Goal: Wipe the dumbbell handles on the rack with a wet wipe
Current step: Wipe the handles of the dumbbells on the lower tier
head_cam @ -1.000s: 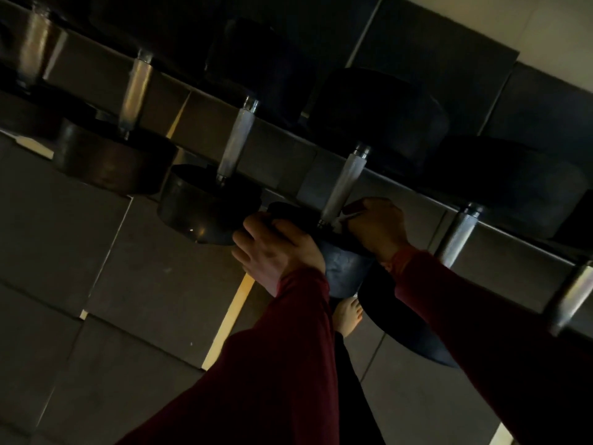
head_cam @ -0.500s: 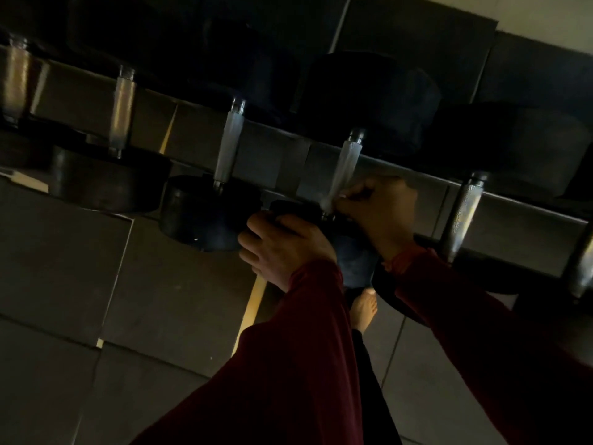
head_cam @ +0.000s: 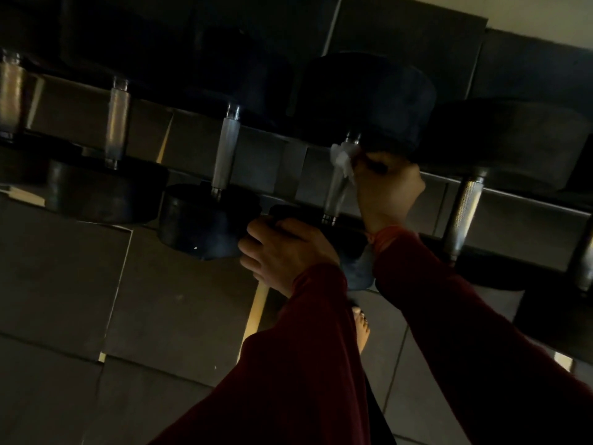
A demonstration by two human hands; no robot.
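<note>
Sliding up the bar now, the right hand (head_cam: 390, 187) has carried the wet wipe (head_cam: 343, 159) from the near end of the handle (head_cam: 335, 191), where it sat a second ago, to the far end, right under the big dark weight head (head_cam: 365, 97) at the back. The fingers are curled, pinching the white wad against the steel, so that is one full pass along this handle. I judge this bar close to done, perhaps needing a return stroke down.

The left hand (head_cam: 288, 252) has not budged: it stays cupped over the near weight head (head_cam: 353, 268) just below the wiping hand, fingers wrapped on the rubber, steadying the dumbbell on the rack (head_cam: 256, 155).

To the left of the left hand stand more handles, the nearest one (head_cam: 224, 152) pale and matte. To the right of the right hand is a knurled handle (head_cam: 465, 207), and another bar shows at the frame edge beyond it. Whether any of those are wiped yet, I cannot tell in this dim light.

As for brands, labels or numbers: none readable. The weight heads are plain dark shapes, and any markings are lost in the gloom.
</note>
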